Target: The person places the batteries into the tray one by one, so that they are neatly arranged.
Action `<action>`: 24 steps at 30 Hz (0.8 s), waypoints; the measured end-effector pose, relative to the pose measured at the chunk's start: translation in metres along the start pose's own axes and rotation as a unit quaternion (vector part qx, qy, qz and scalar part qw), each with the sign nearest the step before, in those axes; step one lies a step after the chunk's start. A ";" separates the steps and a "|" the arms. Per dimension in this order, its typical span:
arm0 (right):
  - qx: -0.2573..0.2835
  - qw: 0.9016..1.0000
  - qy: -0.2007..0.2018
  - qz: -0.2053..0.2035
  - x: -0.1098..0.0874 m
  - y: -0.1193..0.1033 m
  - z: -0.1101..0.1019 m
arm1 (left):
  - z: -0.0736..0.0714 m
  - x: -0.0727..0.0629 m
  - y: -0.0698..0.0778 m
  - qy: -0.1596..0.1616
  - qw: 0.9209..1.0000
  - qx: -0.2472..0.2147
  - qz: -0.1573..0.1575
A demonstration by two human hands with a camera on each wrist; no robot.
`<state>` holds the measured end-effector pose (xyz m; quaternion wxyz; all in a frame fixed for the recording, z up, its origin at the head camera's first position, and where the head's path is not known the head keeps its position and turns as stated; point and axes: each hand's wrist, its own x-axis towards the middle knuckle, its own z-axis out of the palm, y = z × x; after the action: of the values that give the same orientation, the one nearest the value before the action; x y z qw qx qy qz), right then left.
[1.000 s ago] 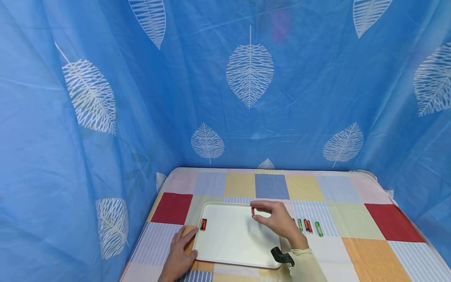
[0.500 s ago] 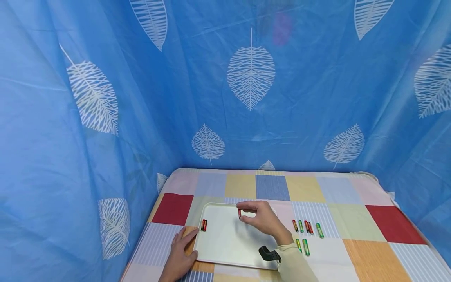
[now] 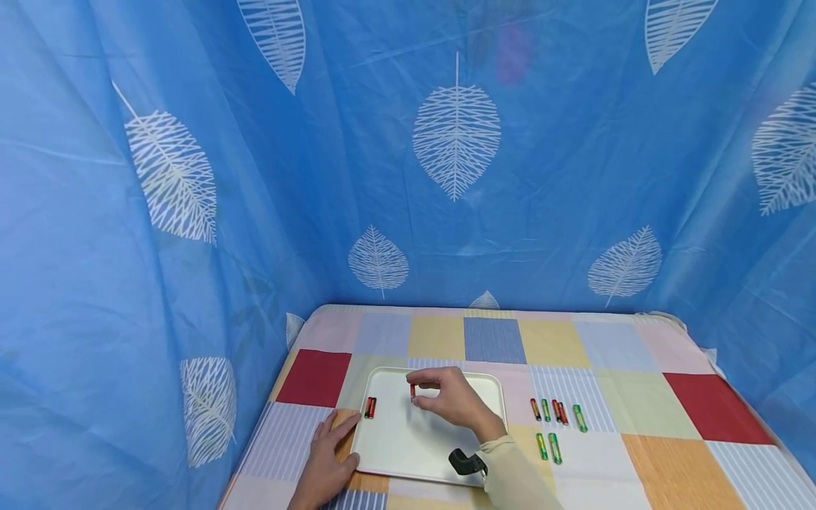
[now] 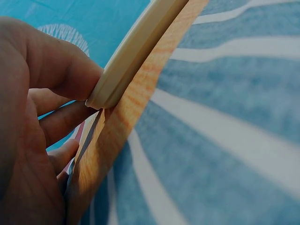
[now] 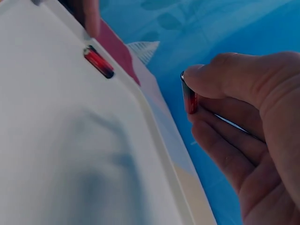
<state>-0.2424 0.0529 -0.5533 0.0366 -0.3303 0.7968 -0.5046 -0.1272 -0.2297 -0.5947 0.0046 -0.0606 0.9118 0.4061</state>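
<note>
My right hand (image 3: 449,400) pinches a small red-and-black battery (image 5: 189,96) between thumb and fingertips, holding it upright above the white tray (image 3: 408,453). Two red batteries (image 3: 370,407) lie side by side in the tray, close to its left rim. My left hand (image 3: 325,464) rests on the table at the tray's left side, fingers spread, with index finger and thumb touching the edge. In the left wrist view the thumb (image 4: 70,70) meets the tray's outer rim (image 4: 126,61).
Right of the tray, several red batteries (image 3: 559,412) and green batteries (image 3: 555,448) lie on the patchwork tablecloth (image 3: 669,411). A blue curtain (image 3: 548,234) with white leaf prints closes off the back and sides. A black band (image 3: 467,462) circles the right wrist.
My right hand has moved left over the tray with the battery, toward the pair inside. The batteries right of the tray came fully into view. The left hand stays put.
</note>
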 end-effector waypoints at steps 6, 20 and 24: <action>-0.011 1.000 -0.013 -0.002 0.009 -0.002 0.015 | 0.001 0.000 0.001 0.000 1.000 0.001 -0.003; -0.048 0.998 -0.041 -0.006 0.024 -0.003 0.039 | 0.001 0.001 0.001 0.001 1.000 0.006 0.000; -0.070 0.997 -0.043 -0.015 0.026 0.000 0.048 | -0.001 0.000 0.003 -0.003 1.000 0.009 -0.004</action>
<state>-0.2443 0.0009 -0.5694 0.0404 -0.3651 0.8227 -0.4338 -0.1272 -0.2284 -0.5924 0.0096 -0.0630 0.9152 0.3980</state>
